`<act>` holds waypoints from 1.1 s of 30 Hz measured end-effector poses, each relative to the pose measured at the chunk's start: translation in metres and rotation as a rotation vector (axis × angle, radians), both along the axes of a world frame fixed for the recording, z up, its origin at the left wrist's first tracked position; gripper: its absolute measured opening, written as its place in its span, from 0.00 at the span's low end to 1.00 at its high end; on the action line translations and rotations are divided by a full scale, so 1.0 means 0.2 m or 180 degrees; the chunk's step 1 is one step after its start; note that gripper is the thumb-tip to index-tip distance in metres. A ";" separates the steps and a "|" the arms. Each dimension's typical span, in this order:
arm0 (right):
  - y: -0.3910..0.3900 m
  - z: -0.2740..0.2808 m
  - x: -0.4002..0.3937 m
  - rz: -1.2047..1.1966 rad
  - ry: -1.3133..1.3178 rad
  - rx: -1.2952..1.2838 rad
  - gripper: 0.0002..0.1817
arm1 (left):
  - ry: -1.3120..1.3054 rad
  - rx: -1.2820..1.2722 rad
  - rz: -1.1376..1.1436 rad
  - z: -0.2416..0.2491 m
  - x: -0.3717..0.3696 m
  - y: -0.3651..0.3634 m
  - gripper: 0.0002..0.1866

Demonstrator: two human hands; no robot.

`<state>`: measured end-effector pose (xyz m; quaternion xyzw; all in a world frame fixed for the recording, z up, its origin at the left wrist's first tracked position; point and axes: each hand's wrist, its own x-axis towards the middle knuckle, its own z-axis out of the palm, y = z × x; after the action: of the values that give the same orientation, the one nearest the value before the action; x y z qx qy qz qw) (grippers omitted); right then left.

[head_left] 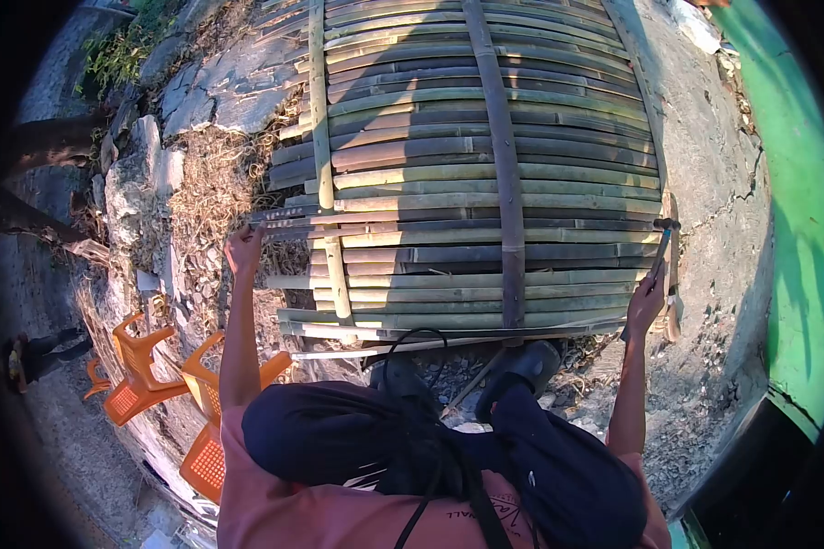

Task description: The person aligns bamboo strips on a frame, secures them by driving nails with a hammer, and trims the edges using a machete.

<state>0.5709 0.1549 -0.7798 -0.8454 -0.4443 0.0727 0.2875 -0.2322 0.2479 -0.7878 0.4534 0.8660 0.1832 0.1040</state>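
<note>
A panel of many bamboo slats (412, 174) lies on the ground in front of me, crossed by a dark bamboo pole (502, 137) and a paler one (319, 119). At its left side my left hand (243, 250) is closed at the end of a thin slat (293, 220). My right hand (648, 297) is wrapped round the handle of a hammer (666, 225), whose head is over the panel's right edge. A long thin strip (403, 349) lies along the near edge, by my feet.
Orange plastic chairs (212, 460) stand at the lower left. Dry shavings (212, 183) and broken concrete (229, 87) are on the left. A green surface (794, 201) runs along the right. A person (37, 357) is partly visible at the far left.
</note>
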 end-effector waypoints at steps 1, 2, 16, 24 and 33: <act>0.00 0.01 -0.01 0.0023 -0.0016 -0.0020 0.25 | -0.0033 -0.0033 0.0022 0.01 0.00 0.00 0.27; 0.00 0.01 -0.01 0.0043 -0.0037 -0.0042 0.25 | -0.0071 -0.0067 0.0042 0.01 0.00 0.00 0.28; 0.02 -0.01 -0.01 0.0211 -0.0220 -0.0010 0.26 | -0.0004 -0.0055 -0.0023 -0.03 -0.05 0.00 0.32; -0.04 0.09 -0.07 0.0030 0.0121 -0.0306 0.25 | -0.0776 -0.0163 -0.0227 -0.25 -0.29 0.04 0.28; -0.15 0.18 -0.31 0.1040 0.0123 0.0381 0.26 | -0.0490 0.0049 0.0266 -0.41 -0.27 -0.03 0.28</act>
<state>0.5088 0.1251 -0.7435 -0.7418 -0.5737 0.1081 0.3301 -0.2865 0.2424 -0.8696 0.4023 0.8722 0.2283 0.1589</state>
